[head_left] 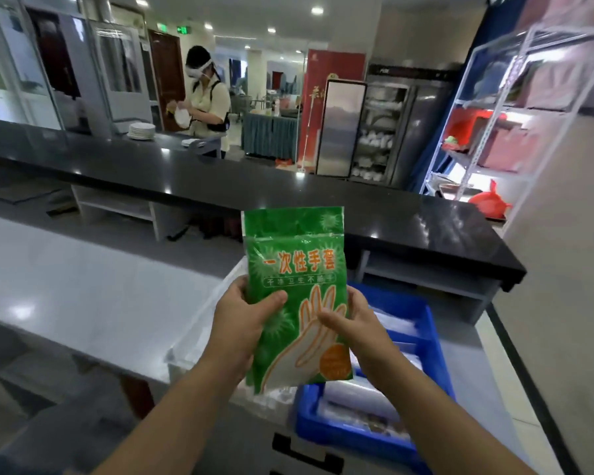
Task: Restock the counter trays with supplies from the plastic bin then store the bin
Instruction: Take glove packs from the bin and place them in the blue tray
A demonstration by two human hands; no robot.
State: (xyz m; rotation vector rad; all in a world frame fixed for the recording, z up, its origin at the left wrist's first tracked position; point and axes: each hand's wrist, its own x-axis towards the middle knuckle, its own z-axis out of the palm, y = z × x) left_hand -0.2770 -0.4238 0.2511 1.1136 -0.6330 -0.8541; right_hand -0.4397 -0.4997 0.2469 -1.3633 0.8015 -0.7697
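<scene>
Person's left hand (235, 323) and right hand (355, 320) each pinch a side of a green glove pack (297, 296), held upright above clear bin (199, 323) & blue tray (429, 337) on tabletop (83, 293). Best lay pack flat in tray w/ both grips steady

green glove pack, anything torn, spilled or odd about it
Nothing stands out. The green glove pack is upright and intact, held by the left hand and right hand above the blue tray; no spill shows.
</scene>
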